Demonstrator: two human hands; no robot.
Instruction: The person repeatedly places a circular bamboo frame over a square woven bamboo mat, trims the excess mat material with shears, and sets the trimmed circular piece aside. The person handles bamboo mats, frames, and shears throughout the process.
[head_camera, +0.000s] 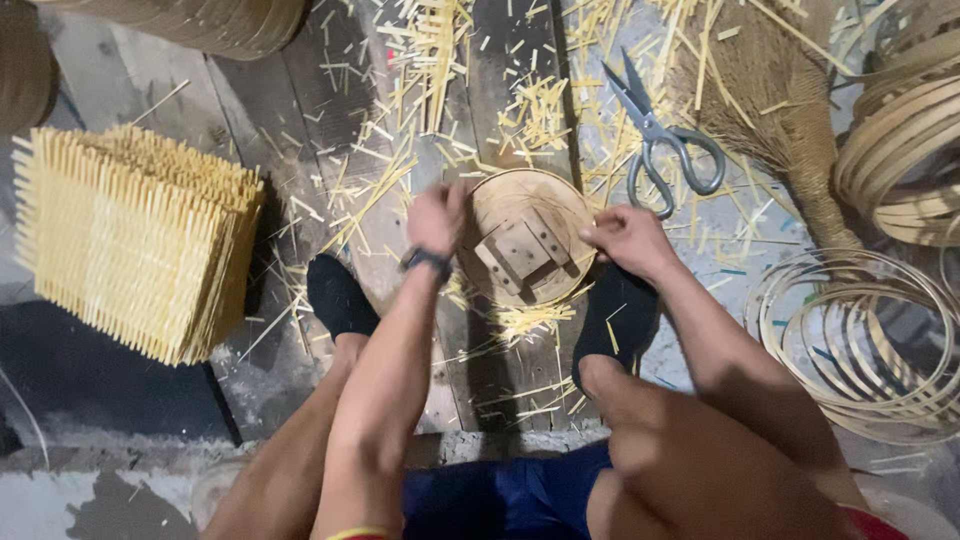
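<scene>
A round bamboo basket form (530, 240) with a wooden block fixed in its middle rests on the floor between my feet. My left hand (436, 218) grips its left rim, fingers curled over the edge. My right hand (628, 238) pinches the right rim. A dark band sits on my left wrist. Both feet wear black shoes, one on each side of the form.
A stack of woven bamboo mats (130, 240) lies at the left. Grey scissors (660, 140) lie beyond the form. A straw broom (780, 110) and coiled bamboo hoops (870, 340) are at the right. Bamboo offcuts (440, 60) litter the wooden planks.
</scene>
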